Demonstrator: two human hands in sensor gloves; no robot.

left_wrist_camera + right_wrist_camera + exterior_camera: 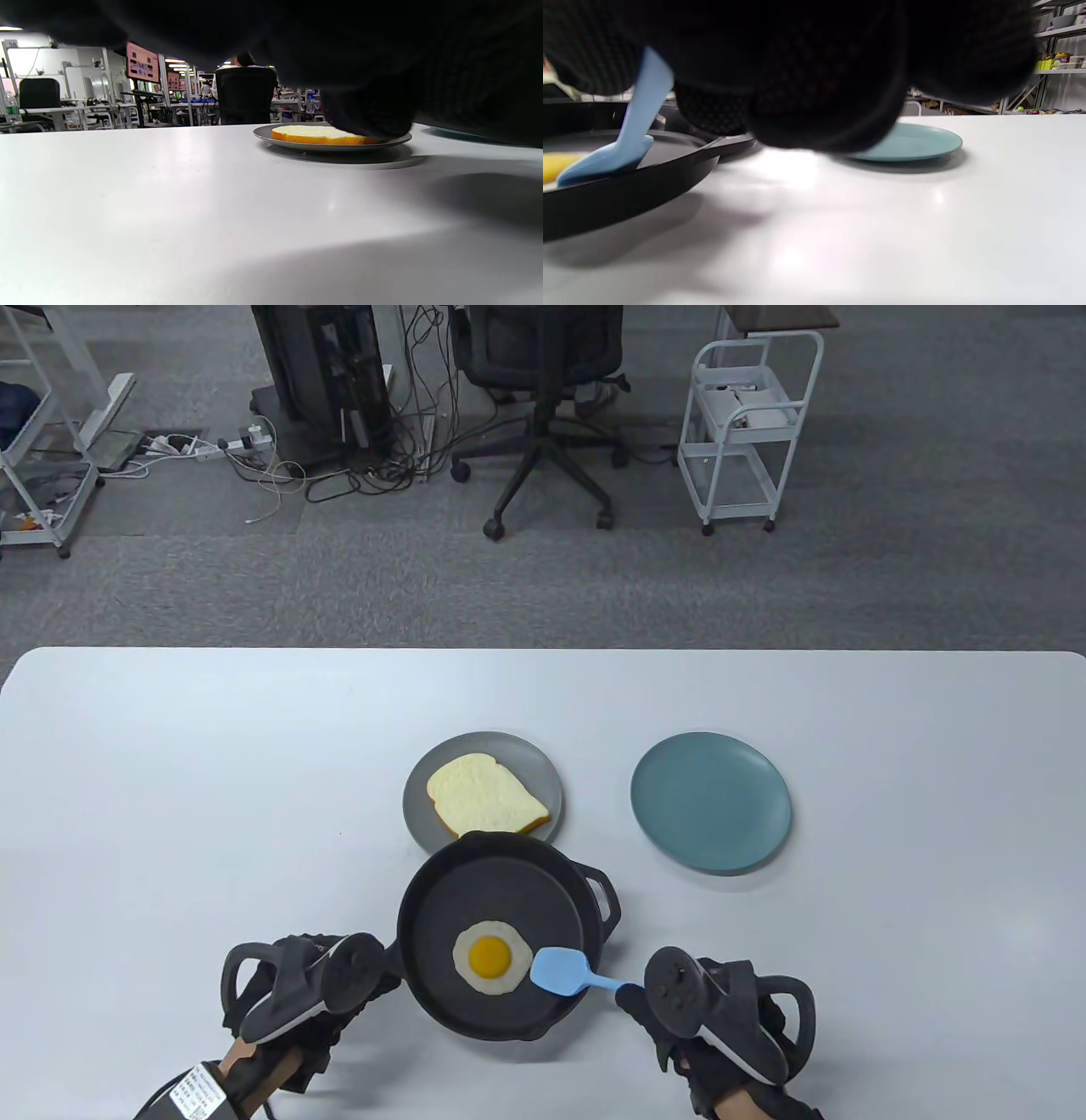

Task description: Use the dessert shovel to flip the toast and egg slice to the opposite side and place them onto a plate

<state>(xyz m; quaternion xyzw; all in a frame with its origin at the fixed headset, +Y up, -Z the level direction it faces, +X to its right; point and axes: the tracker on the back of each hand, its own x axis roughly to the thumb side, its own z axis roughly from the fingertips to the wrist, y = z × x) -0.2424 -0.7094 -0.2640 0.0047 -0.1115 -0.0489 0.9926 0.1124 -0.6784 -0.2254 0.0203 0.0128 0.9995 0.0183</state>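
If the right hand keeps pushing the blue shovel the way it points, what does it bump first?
Probably the egg. The right hand aims the shovel leftward inside the pan, with its blade right beside the egg's edge.

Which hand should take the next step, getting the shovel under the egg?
Right. The right hand already holds the blue dessert shovel, its blade at the egg slice's right edge inside the pan. The left hand sits at the pan's handle side, suited to steadying it.
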